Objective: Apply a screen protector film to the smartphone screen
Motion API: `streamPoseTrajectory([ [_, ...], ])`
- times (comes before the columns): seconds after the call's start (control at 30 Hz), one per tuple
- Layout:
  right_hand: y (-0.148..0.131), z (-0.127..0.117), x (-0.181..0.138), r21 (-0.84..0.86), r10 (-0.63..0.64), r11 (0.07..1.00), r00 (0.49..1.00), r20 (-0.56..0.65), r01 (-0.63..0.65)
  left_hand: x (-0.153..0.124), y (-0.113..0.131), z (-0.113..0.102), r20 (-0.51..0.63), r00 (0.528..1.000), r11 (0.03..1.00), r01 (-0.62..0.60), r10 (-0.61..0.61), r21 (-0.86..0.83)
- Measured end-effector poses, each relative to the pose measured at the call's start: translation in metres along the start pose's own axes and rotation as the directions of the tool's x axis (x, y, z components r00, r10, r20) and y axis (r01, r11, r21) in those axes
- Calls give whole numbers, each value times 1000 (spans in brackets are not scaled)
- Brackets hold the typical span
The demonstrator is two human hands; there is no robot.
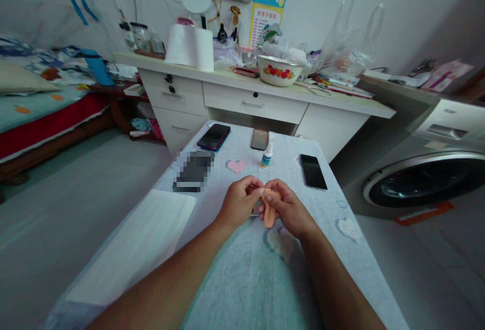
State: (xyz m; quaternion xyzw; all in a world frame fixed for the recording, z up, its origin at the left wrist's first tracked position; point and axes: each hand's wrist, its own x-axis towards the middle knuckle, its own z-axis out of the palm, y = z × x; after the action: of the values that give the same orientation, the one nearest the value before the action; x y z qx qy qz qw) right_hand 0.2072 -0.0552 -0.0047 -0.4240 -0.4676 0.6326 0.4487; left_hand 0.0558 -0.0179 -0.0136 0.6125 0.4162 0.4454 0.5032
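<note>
My left hand [242, 199] and my right hand [287, 203] meet above the middle of the table. Both have their fingers closed on a soft-looking orange strip [269, 216], whose rounded end hangs down below the right fingers. The left thumb and forefinger pinch its upper edge. Part of a flat object shows under the fingers, too hidden to name. Just beyond the hands stands a small white dropper bottle [266, 158] with a blue and yellow label. A pink heart-shaped piece [237, 167] lies to the bottle's left.
A dark phone [214, 136], a phone case [260, 139] and another phone [313, 171] lie around the table, with a blurred-out dark item [194, 171] at left. A white sheet [136, 244] covers the left side. Beyond are a desk [253, 100] and a washing machine [432, 163].
</note>
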Motion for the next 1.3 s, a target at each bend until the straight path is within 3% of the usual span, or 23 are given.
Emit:
streamPoseTrajectory([
  [0.1, 0, 1, 0, 89, 14, 996, 998, 54, -19, 0, 1, -1, 9, 1000, 1000, -4, 4, -6],
  [0.33, -4, 6, 2, 206, 92, 974, 996, 13, -93, 1, -1, 1, 18, 1000, 997, 17, -16, -72],
  [0.53, -4, 6, 1, 126, 51, 991, 999, -11, -49, 3, -3, -1, 32, 999, 987, 48, -43, -155],
  [0.7, -2, 1, 2, 10, 16, 1000, 996, -91, -15, 6, -2, -6, 11, 1000, 995, 24, -23, -95],
  [0.83, 6, -9, 6, -201, -86, 979, 977, -196, 46, 13, -2, -18, -137, 990, 998, -14, 22, 55],
  [0.93, 10, -15, 9, -486, -280, 865, 925, -258, 126, 19, -6, -29, -257, 964, 984, -25, 71, 177],
  [1.07, 9, -18, 8, -810, -431, 581, 875, -221, 82, 24, -19, -38, -278, 955, 929, 5, 106, 369],
  [1.17, 7, -18, 7, -912, -494, 407, 852, -175, 49, 25, -28, -39, -201, 972, 870, -7, 122, 492],
  [1.3, 8, -20, 7, -950, -458, 311, 873, -167, -19, 26, -32, -39, -149, 981, 812, -12, 122, 583],
])
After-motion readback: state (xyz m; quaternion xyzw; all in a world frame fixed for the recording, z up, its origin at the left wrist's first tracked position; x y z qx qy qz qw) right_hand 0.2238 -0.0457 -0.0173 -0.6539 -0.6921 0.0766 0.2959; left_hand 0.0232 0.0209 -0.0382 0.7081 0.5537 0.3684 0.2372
